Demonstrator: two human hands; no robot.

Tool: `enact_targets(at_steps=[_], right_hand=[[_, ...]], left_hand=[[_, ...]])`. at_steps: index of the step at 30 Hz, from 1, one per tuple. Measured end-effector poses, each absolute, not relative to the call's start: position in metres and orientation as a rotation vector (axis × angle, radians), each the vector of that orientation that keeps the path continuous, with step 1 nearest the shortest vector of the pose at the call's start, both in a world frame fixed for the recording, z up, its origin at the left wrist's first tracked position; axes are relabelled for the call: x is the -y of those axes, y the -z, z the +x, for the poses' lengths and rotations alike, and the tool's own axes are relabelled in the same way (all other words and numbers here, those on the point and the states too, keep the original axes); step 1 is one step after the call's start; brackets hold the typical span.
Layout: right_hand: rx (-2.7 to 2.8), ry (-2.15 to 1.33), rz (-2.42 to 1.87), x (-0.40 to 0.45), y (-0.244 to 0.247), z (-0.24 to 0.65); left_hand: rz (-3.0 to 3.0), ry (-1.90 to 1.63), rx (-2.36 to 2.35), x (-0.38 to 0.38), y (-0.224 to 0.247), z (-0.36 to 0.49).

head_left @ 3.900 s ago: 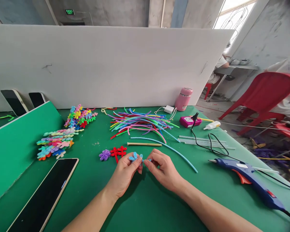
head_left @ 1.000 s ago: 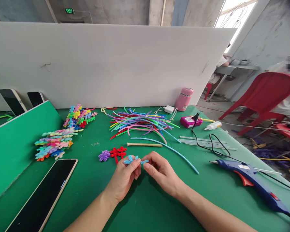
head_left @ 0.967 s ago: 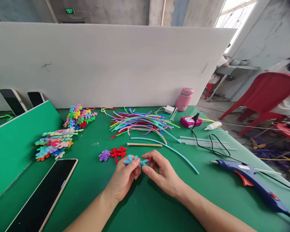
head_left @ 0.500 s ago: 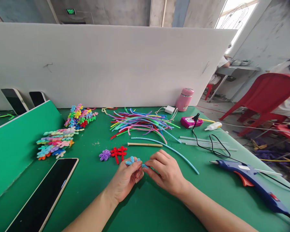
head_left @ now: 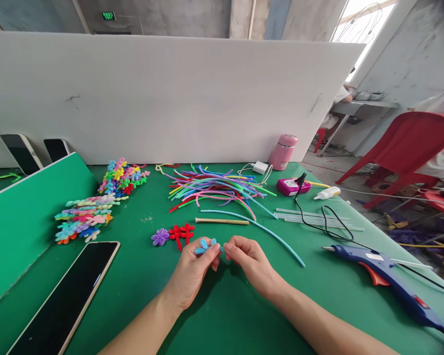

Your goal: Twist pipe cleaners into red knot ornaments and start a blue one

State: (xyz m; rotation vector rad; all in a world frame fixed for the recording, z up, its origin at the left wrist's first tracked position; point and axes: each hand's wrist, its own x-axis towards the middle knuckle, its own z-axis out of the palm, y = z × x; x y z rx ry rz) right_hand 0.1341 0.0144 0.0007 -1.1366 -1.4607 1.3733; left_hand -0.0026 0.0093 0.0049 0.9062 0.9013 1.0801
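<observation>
A small blue pipe-cleaner shape with looped petals (head_left: 203, 246) is pinched in my left hand (head_left: 197, 268). My right hand (head_left: 249, 261) is closed at the shape's right end, thumb and index finger pressed together on its short blue tip. Just left of my hands lie a purple flower (head_left: 160, 237) and red pipe-cleaner shapes (head_left: 181, 235). Beyond them are a tan stick (head_left: 222, 221) and a long light-blue pipe cleaner (head_left: 277, 238). Further back spreads a pile of colourful pipe cleaners (head_left: 218, 186).
A phone (head_left: 64, 296) lies at the left, near stacked pipe-cleaner flowers (head_left: 85, 217) and a green panel (head_left: 29, 222). At the right are a blue glue gun (head_left: 385, 271), its black cord, clear glue sticks (head_left: 314, 219), a white bottle (head_left: 327, 193) and a pink flask (head_left: 283, 152).
My right hand's fingers have shifted slightly and now pinch at the tip, with the knuckles lower. The blue shape has turned a little in my left hand, its loops more upright.
</observation>
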Motion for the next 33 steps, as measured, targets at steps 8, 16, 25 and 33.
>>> enact_targets(at_steps=[8,16,25,33], right_hand=[[0.738,-1.916,-0.982,-0.014,-0.002,0.129],[0.946,-1.785,-0.934,-0.013,0.002,0.130],[1.515,-1.302,-1.106,-0.015,0.003,0.136],[2.017,-0.332,-1.007,-0.016,0.006,0.145]], left_hand=[[1.059,-1.108,-0.962,-0.012,-0.001,-0.005],[0.826,-1.082,-0.832,-0.014,-0.003,-0.006],[0.685,-1.168,-0.823,-0.017,0.002,-0.008],[0.632,-1.179,-0.805,-0.019,0.004,-0.009]])
